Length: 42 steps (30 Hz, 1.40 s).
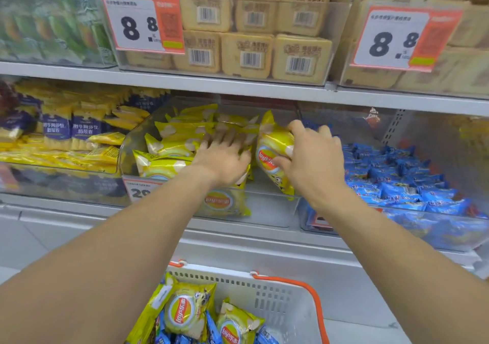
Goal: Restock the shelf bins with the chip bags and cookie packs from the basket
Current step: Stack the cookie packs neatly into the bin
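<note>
1. Right hand [312,156] grips a glossy yellow chip bag [274,150], upright at the right end of the clear middle bin [267,211].
2. Left hand [225,156], fingers spread, presses flat on the stacked bags [172,137] just left of it.
3. Basket [277,298], near: yellow bags, blue packs.

Grey metal shelving [264,90] across the frame, orange-edged price tags [143,23] up top, pale floor [16,243] lower left.

Yellow chip bag [274,150] upright, frame centre, above clear bin [267,211] of piled yellow bags; more in white basket [277,301], bottom centre.
</note>
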Each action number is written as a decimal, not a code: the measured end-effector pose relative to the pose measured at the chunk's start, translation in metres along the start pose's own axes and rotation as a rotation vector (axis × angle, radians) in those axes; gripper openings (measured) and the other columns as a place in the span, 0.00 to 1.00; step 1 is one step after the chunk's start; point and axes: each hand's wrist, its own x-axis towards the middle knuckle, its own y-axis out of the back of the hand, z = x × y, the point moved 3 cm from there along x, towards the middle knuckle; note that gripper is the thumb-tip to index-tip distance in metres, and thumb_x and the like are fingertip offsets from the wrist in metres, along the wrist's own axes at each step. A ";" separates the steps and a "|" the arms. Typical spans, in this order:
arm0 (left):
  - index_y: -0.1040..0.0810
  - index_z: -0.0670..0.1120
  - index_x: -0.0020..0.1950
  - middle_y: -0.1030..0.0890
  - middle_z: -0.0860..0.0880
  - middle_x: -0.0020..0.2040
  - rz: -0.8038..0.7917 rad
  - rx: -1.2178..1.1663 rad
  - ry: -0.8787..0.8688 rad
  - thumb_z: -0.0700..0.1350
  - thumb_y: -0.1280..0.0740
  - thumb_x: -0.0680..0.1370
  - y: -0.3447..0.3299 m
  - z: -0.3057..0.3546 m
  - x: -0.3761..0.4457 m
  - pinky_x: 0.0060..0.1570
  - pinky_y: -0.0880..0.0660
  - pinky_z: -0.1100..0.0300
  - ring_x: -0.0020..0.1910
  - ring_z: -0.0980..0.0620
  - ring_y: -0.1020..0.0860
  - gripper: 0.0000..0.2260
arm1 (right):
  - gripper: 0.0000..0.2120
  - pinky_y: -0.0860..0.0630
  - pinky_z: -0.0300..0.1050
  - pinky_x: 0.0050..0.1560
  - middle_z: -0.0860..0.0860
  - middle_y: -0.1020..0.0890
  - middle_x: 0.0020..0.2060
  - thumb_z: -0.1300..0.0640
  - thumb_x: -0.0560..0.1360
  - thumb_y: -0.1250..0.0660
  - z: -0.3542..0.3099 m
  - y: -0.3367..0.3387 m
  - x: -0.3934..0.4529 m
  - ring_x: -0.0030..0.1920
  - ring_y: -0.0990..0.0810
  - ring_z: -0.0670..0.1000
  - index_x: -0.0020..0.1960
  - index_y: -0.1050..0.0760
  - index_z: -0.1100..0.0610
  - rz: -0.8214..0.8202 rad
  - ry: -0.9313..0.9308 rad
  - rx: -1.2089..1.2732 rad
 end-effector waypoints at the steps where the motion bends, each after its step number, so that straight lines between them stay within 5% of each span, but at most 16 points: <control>1: 0.48 0.52 0.81 0.48 0.50 0.81 -0.005 0.001 -0.003 0.57 0.53 0.83 0.000 0.000 0.000 0.76 0.54 0.43 0.80 0.48 0.52 0.26 | 0.25 0.32 0.55 0.55 0.56 0.18 0.52 0.41 0.72 0.28 -0.001 -0.005 0.007 0.60 0.28 0.61 0.61 0.30 0.53 -0.028 -0.005 -0.050; 5: 0.50 0.52 0.81 0.48 0.50 0.81 -0.005 -0.017 -0.008 0.57 0.54 0.84 -0.002 -0.003 -0.002 0.77 0.57 0.45 0.80 0.48 0.53 0.26 | 0.24 0.35 0.55 0.64 0.59 0.19 0.55 0.47 0.72 0.25 0.000 -0.028 0.046 0.66 0.30 0.61 0.62 0.27 0.56 -0.134 0.008 -0.168; 9: 0.50 0.52 0.81 0.48 0.50 0.81 0.032 -0.046 -0.030 0.56 0.54 0.84 -0.001 -0.006 -0.005 0.77 0.57 0.47 0.80 0.49 0.52 0.25 | 0.38 0.38 0.58 0.71 0.57 0.24 0.65 0.43 0.66 0.21 0.000 -0.047 0.093 0.69 0.29 0.59 0.69 0.30 0.57 -0.346 0.003 -0.212; 14: 0.47 0.51 0.80 0.45 0.51 0.81 0.081 -0.073 -0.058 0.55 0.53 0.84 -0.002 -0.007 -0.006 0.77 0.56 0.48 0.79 0.49 0.51 0.25 | 0.44 0.30 0.52 0.66 0.59 0.28 0.69 0.40 0.66 0.22 0.006 -0.061 0.128 0.68 0.29 0.61 0.73 0.35 0.59 -0.361 0.126 -0.165; 19: 0.46 0.51 0.80 0.44 0.51 0.80 0.098 -0.085 -0.070 0.55 0.52 0.83 -0.002 -0.008 -0.005 0.77 0.55 0.48 0.78 0.49 0.50 0.25 | 0.42 0.33 0.44 0.51 0.59 0.25 0.63 0.48 0.61 0.17 0.004 -0.072 0.148 0.62 0.26 0.60 0.69 0.32 0.58 -0.346 0.215 -0.151; 22: 0.46 0.51 0.80 0.44 0.51 0.80 0.099 -0.094 -0.066 0.55 0.52 0.83 -0.003 -0.007 -0.004 0.77 0.56 0.47 0.79 0.49 0.50 0.25 | 0.41 0.28 0.49 0.57 0.59 0.24 0.62 0.52 0.58 0.15 -0.001 -0.080 0.154 0.61 0.25 0.62 0.66 0.30 0.57 -0.326 0.248 -0.216; 26: 0.45 0.51 0.80 0.44 0.51 0.80 0.100 -0.101 -0.066 0.56 0.54 0.82 -0.004 -0.007 -0.003 0.77 0.56 0.47 0.79 0.49 0.50 0.26 | 0.30 0.27 0.53 0.61 0.60 0.25 0.63 0.59 0.67 0.22 -0.006 -0.083 0.155 0.62 0.25 0.63 0.64 0.30 0.57 -0.226 0.305 -0.287; 28: 0.45 0.51 0.80 0.43 0.51 0.80 0.103 -0.092 -0.064 0.58 0.59 0.78 -0.003 -0.007 -0.004 0.77 0.55 0.47 0.78 0.49 0.49 0.30 | 0.33 0.27 0.53 0.61 0.60 0.26 0.65 0.60 0.66 0.21 -0.009 -0.086 0.155 0.64 0.26 0.63 0.67 0.30 0.56 -0.237 0.344 -0.319; 34: 0.45 0.51 0.80 0.44 0.51 0.80 0.104 -0.091 -0.057 0.58 0.60 0.74 -0.003 -0.006 -0.004 0.77 0.56 0.47 0.78 0.48 0.49 0.34 | 0.33 0.21 0.48 0.52 0.50 0.20 0.56 0.45 0.62 0.21 -0.012 -0.096 0.158 0.53 0.20 0.56 0.64 0.28 0.49 -0.485 0.317 -0.209; 38: 0.46 0.51 0.80 0.45 0.51 0.81 0.096 -0.098 -0.054 0.58 0.59 0.77 -0.004 -0.007 -0.004 0.77 0.57 0.48 0.79 0.49 0.50 0.32 | 0.21 0.25 0.43 0.46 0.48 0.19 0.51 0.40 0.68 0.26 -0.010 -0.100 0.163 0.47 0.22 0.53 0.54 0.26 0.48 -0.470 0.323 -0.184; 42: 0.46 0.52 0.80 0.46 0.51 0.81 0.087 -0.105 -0.054 0.58 0.58 0.79 -0.005 -0.007 -0.004 0.77 0.58 0.48 0.79 0.50 0.51 0.30 | 0.19 0.28 0.43 0.43 0.51 0.18 0.51 0.38 0.68 0.27 -0.014 -0.104 0.166 0.51 0.19 0.57 0.51 0.25 0.49 -0.394 0.290 -0.217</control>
